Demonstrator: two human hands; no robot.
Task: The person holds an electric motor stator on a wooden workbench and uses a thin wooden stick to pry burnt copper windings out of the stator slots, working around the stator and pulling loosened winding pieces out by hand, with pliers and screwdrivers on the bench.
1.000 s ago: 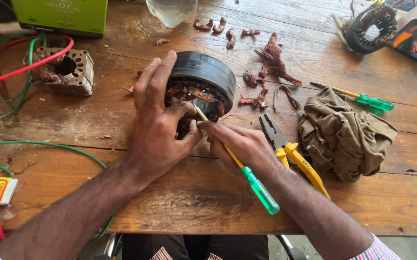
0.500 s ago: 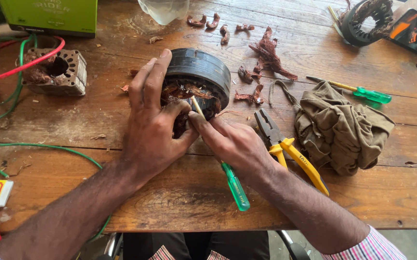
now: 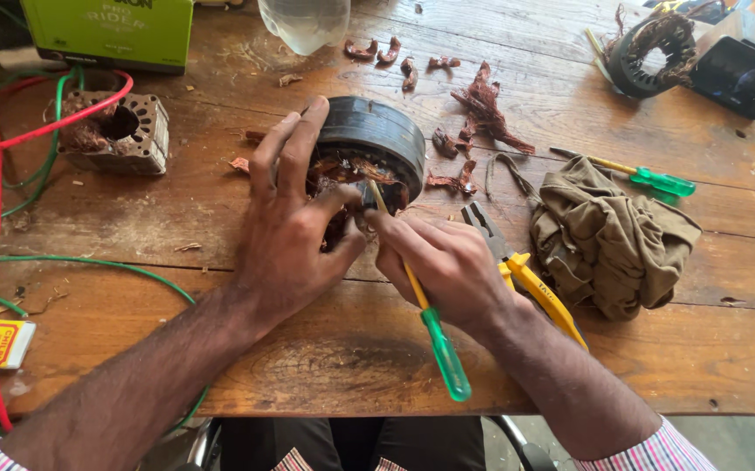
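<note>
The left hand (image 3: pixel 286 231) is holding the round black motor part (image 3: pixel 375 144) with fingers spread; the right hand (image 3: pixel 447 262) is gripping a green screwdriver (image 3: pixel 434 327), poking inside it, on the wooden bench (image 3: pixel 325 358)

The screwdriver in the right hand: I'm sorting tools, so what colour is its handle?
Translucent green handle on the screwdriver, with a yellow shaft, held by the right hand; head view.

One camera, worn on the person's head, looks steeply down and forward over a wooden workbench (image 3: pixel 220 209) from close range. Both forearms enter from the bottom edge, with the left hand (image 3: pixel 286 235) and right hand (image 3: pixel 447 262) near frame centre. The bench's far edge reaches the top of the frame.
</note>
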